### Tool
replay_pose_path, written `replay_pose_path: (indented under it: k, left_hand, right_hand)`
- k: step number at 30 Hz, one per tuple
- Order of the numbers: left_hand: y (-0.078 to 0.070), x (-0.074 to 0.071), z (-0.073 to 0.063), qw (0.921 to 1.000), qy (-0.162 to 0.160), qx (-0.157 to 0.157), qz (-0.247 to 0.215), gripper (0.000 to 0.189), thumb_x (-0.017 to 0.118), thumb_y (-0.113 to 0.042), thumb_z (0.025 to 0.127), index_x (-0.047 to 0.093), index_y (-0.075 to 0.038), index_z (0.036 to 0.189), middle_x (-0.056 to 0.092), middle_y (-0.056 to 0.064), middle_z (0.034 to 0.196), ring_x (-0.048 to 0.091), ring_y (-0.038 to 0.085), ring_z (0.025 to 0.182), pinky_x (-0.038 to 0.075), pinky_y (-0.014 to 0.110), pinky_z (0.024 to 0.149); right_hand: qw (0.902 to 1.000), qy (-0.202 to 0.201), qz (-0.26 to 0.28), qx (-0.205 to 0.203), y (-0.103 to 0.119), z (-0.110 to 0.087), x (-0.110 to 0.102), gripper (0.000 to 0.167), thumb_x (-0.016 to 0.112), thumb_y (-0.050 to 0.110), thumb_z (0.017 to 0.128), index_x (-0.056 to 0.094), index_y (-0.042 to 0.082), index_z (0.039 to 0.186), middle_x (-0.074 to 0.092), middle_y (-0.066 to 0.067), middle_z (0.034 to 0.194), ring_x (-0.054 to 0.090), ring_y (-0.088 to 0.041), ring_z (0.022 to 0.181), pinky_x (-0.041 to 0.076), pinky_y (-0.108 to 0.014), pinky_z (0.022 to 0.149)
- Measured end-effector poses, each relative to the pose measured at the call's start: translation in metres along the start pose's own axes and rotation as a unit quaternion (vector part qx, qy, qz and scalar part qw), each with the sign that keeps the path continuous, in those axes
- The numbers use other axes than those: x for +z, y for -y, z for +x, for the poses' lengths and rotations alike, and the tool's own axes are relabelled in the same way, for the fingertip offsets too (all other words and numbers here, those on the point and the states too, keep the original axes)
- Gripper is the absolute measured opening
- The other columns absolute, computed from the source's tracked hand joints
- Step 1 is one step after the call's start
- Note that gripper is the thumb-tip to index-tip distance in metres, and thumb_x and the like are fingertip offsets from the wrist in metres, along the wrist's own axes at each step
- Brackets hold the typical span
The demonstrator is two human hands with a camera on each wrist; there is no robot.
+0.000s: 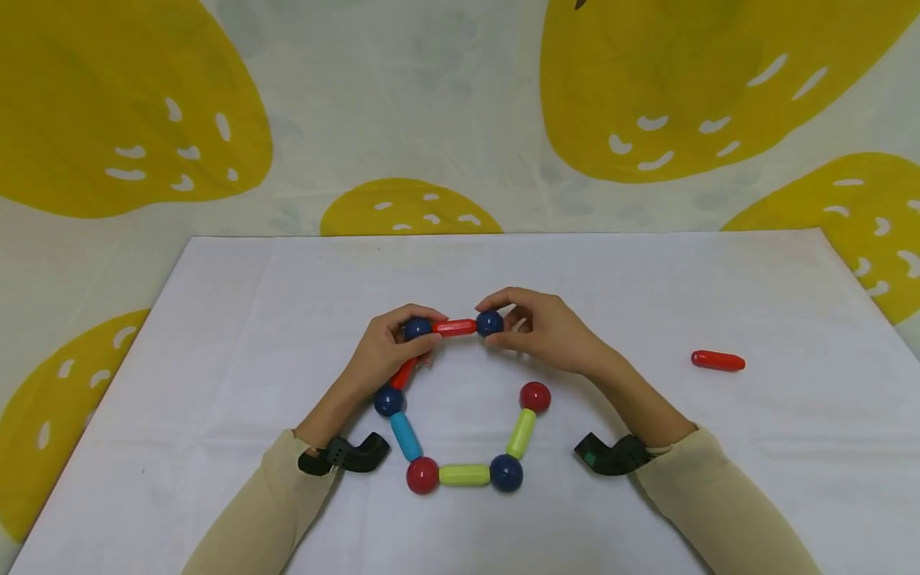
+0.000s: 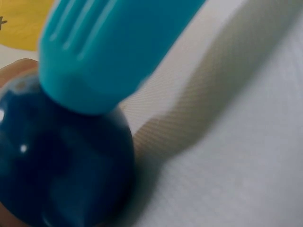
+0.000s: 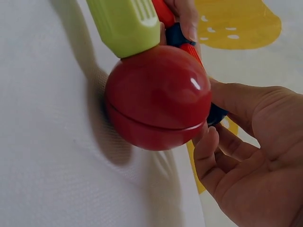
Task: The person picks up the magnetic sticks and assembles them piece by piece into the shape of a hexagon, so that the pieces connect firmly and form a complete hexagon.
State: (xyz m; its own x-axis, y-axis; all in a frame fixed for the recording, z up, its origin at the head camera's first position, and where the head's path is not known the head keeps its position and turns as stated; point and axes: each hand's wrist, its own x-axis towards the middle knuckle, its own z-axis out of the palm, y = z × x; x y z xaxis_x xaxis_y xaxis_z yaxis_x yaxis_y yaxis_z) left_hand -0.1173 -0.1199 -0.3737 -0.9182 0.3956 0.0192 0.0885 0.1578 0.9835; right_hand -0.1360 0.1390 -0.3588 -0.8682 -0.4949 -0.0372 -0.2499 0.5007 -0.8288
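In the head view my left hand (image 1: 381,347) grips a dark blue ball (image 1: 418,327) at the upper left of a ring of balls and rods. A red rod (image 1: 456,327) runs from it to another dark blue ball (image 1: 490,323), which my right hand (image 1: 557,329) pinches between thumb and fingers. Below the left hand, a second red rod (image 1: 403,374), partly hidden, meets a blue ball (image 1: 390,401). A turquoise rod (image 1: 406,436), red ball (image 1: 422,476), yellow-green rod (image 1: 464,475), blue ball (image 1: 506,473), yellow-green rod (image 1: 521,434) and red ball (image 1: 535,397) follow. A gap separates that last ball from the right hand's ball.
A loose red rod (image 1: 718,361) lies on the white tabletop (image 1: 611,271) at the right. Wrist cameras (image 1: 611,455) sit on both forearms. Behind the table hangs a cloth (image 1: 410,104) with large yellow shapes.
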Motion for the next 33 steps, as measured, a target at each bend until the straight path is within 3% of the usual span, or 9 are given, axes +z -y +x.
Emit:
replay_pose_path:
  k: [5, 13, 19, 33]
  left_hand:
    - [-0.008, 0.001, -0.001, 1.0, 0.004, -0.003, 0.0, 0.025, 0.062, -0.003, 0.092, 0.061, 0.0, 0.116, 0.058, 0.024, 0.071, 0.055, 0.039, 0.066, 0.043, 0.026, 0.064]
    - [-0.009, 0.0, -0.001, 0.9998, 0.009, -0.016, 0.002, 0.028, 0.066, -0.004, 0.089, 0.062, -0.002, 0.117, 0.061, 0.021, 0.08, 0.055, 0.041, 0.068, 0.047, 0.026, 0.063]
    - [-0.008, 0.002, 0.0, 0.9999, 0.007, -0.013, 0.005, 0.027, 0.066, -0.004, 0.089, 0.063, -0.001, 0.116, 0.058, 0.027, 0.074, 0.053, 0.042, 0.066, 0.044, 0.026, 0.061]
    - [-0.008, 0.0, 0.001, 0.9995, 0.001, -0.026, 0.018, 0.026, 0.067, -0.007, 0.089, 0.065, -0.003, 0.115, 0.059, 0.026, 0.073, 0.054, 0.039, 0.065, 0.045, 0.025, 0.06]
  right_hand:
    - [1.0, -0.008, 0.002, 0.0, 0.002, -0.001, 0.0, 0.043, 0.077, 0.015, 0.082, 0.062, 0.016, 0.122, 0.061, -0.001, 0.098, 0.056, -0.02, 0.082, 0.049, -0.033, 0.063]
    - [0.9997, -0.008, 0.023, -0.008, 0.008, -0.002, 0.003, 0.043, 0.076, 0.013, 0.082, 0.062, 0.015, 0.123, 0.062, 0.0, 0.102, 0.058, -0.02, 0.084, 0.052, -0.034, 0.066]
    - [0.9997, -0.013, 0.021, 0.002, 0.008, -0.003, 0.004, 0.041, 0.076, 0.013, 0.082, 0.062, 0.015, 0.121, 0.063, -0.002, 0.098, 0.059, -0.02, 0.083, 0.052, -0.035, 0.065]
    - [0.9998, -0.008, 0.018, 0.006, 0.011, -0.005, 0.004, 0.039, 0.076, 0.015, 0.083, 0.063, 0.016, 0.121, 0.064, -0.001, 0.102, 0.061, -0.018, 0.083, 0.053, -0.034, 0.066]
